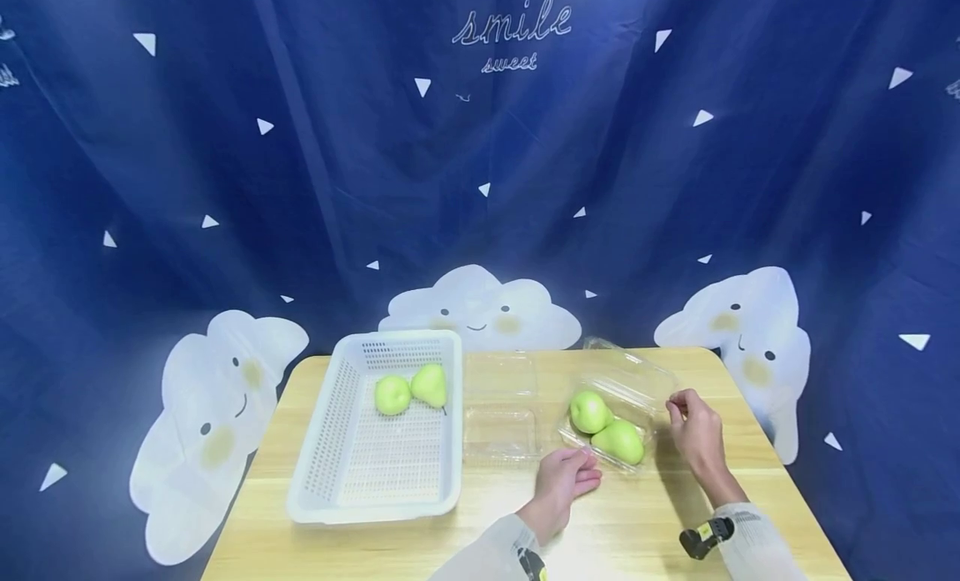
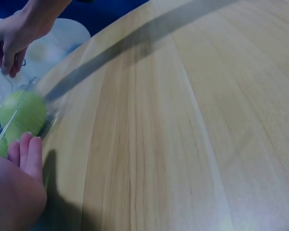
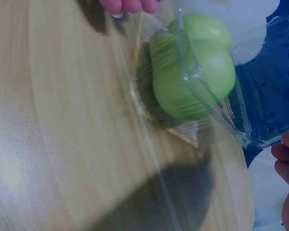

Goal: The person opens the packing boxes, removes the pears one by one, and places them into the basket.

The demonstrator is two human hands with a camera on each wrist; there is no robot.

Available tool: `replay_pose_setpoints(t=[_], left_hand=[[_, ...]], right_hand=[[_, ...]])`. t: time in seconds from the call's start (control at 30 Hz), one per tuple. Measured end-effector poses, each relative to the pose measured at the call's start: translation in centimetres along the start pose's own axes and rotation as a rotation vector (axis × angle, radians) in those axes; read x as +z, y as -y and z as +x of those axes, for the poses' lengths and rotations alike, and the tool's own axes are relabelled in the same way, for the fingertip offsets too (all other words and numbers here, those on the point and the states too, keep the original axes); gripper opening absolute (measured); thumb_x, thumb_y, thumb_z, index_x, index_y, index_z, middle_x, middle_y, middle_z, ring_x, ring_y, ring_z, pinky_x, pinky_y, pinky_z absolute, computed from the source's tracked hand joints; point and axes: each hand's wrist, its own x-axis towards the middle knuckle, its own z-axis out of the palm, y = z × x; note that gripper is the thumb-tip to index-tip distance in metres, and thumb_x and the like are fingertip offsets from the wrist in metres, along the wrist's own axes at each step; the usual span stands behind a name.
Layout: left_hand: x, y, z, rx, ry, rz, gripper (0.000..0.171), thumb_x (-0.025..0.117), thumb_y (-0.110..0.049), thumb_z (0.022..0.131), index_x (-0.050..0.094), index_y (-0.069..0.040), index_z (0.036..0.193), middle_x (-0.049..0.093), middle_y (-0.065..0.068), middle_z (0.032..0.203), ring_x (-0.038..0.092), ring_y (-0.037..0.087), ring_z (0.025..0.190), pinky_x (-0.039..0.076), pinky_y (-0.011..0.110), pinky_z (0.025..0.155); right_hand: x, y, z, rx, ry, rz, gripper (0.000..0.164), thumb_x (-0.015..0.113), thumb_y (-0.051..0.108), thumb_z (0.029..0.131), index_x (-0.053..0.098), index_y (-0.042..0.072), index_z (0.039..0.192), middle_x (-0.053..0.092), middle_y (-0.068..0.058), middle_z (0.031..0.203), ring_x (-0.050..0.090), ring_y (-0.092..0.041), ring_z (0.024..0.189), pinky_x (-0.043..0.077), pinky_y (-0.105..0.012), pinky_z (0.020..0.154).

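A clear plastic clamshell box [image 1: 567,433] stands at the right of the table, its hinged lid [image 1: 637,373] tilted up at the back. Two green pears, one [image 1: 590,412] behind the other [image 1: 620,442], lie together in its base. My right hand [image 1: 697,435] pinches the lid's right edge between thumb and fingers; the right wrist view shows the grip at the lid's corner [image 3: 260,139]. At the front left of the box is my left hand [image 1: 558,487], its fingers fairly straight beside the rim. Whether they touch it is unclear.
A white perforated basket [image 1: 375,512] stands at the left, holding two green pears [image 1: 392,395]. Between basket and box lies another clear clamshell [image 1: 501,433], opened out. Behind the wooden table [image 1: 255,514] hangs a blue curtain [image 1: 450,147] with clouds.
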Motion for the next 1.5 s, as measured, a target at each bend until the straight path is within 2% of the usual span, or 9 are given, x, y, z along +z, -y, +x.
replay_pose_setpoints(t=[0.07, 0.13, 0.23, 0.3, 0.47, 0.77, 1.07, 1.3, 1.5], left_hand=[[0.2, 0.0, 0.0, 0.007, -0.032, -0.007, 0.029, 0.068, -0.020, 0.098, 0.067, 0.005, 0.113, 0.075, 0.023, 0.108, 0.076, 0.037, 0.099, 0.066, 0.043, 0.090], [0.2, 0.0, -0.1, 0.009, -0.053, -0.018, 0.027, 0.069, -0.018, 0.098, 0.068, 0.004, 0.113, 0.075, 0.022, 0.107, 0.077, 0.038, 0.100, 0.066, 0.044, 0.090], [0.2, 0.2, 0.1, 0.011, -0.065, -0.030, 0.027, 0.068, -0.018, 0.098, 0.068, 0.003, 0.115, 0.076, 0.019, 0.106, 0.076, 0.037, 0.103, 0.066, 0.043, 0.092], [0.2, 0.2, 0.2, 0.014, -0.065, -0.045, 0.028, 0.067, -0.016, 0.098, 0.068, 0.004, 0.117, 0.077, 0.018, 0.106, 0.076, 0.037, 0.105, 0.065, 0.044, 0.093], [0.2, -0.1, 0.2, 0.022, -0.068, -0.087, 0.029, 0.065, -0.012, 0.098, 0.066, 0.005, 0.121, 0.077, 0.018, 0.107, 0.076, 0.036, 0.107, 0.064, 0.044, 0.096], [0.5, -0.7, -0.1, 0.018, -0.086, -0.148, 0.027, 0.064, -0.006, 0.098, 0.062, 0.009, 0.120, 0.075, 0.022, 0.104, 0.077, 0.032, 0.101, 0.065, 0.043, 0.094], [1.0, 0.4, 0.1, -0.024, -0.071, -0.190, 0.013, 0.067, -0.004, 0.094, 0.062, 0.005, 0.102, 0.075, 0.023, 0.098, 0.078, 0.034, 0.094, 0.067, 0.044, 0.089], [1.2, 1.1, -0.1, -0.044, -0.058, -0.214, 0.017, 0.066, -0.003, 0.092, 0.059, 0.006, 0.105, 0.074, 0.024, 0.099, 0.077, 0.038, 0.097, 0.066, 0.045, 0.089], [1.4, 1.1, -0.7, -0.065, -0.044, -0.232, 0.026, 0.065, -0.003, 0.092, 0.057, 0.011, 0.113, 0.072, 0.025, 0.101, 0.076, 0.039, 0.100, 0.066, 0.044, 0.090]], right_hand=[[-0.1, -0.2, 0.2, 0.000, 0.029, 0.010, 0.015, 0.074, -0.015, 0.081, 0.066, -0.005, 0.091, 0.074, -0.022, 0.083, 0.072, -0.042, 0.075, 0.041, 0.005, 0.069], [-0.3, -0.3, 0.4, -0.004, 0.055, 0.011, 0.015, 0.074, -0.014, 0.082, 0.066, -0.005, 0.091, 0.074, -0.022, 0.083, 0.072, -0.041, 0.075, 0.045, 0.001, 0.068], [-0.5, -0.6, 0.6, -0.008, 0.100, -0.003, 0.014, 0.073, -0.012, 0.085, 0.065, -0.003, 0.092, 0.075, -0.021, 0.085, 0.072, -0.039, 0.076, 0.058, -0.018, 0.065], [-0.5, -0.8, 0.8, -0.012, 0.125, -0.007, 0.014, 0.073, -0.011, 0.086, 0.064, -0.002, 0.093, 0.075, -0.020, 0.085, 0.072, -0.039, 0.077, 0.061, -0.024, 0.065], [-0.6, -1.1, 1.2, -0.020, 0.159, 0.003, 0.015, 0.074, -0.009, 0.087, 0.064, 0.000, 0.093, 0.074, -0.018, 0.085, 0.072, -0.039, 0.081, 0.059, -0.018, 0.066], [-0.3, -1.2, 1.6, -0.012, 0.168, 0.008, 0.014, 0.074, -0.007, 0.088, 0.064, 0.000, 0.094, 0.075, -0.019, 0.087, 0.073, -0.041, 0.083, 0.063, -0.030, 0.068], [0.5, -0.4, 2.6, 0.144, 0.214, -0.006, 0.009, 0.069, -0.002, 0.093, 0.065, -0.004, 0.101, 0.075, -0.024, 0.092, 0.071, -0.039, 0.084, 0.061, -0.030, 0.068], [1.5, -0.2, 3.6, 0.356, 0.289, 0.032, 0.018, 0.065, 0.006, 0.097, 0.068, -0.006, 0.110, 0.074, -0.027, 0.101, 0.071, -0.035, 0.088, 0.050, -0.012, 0.065], [2.2, -0.2, 4.1, 0.476, 0.353, 0.046, 0.024, 0.062, 0.009, 0.099, 0.070, -0.007, 0.115, 0.073, -0.027, 0.106, 0.069, -0.028, 0.089, 0.047, -0.017, 0.070]])
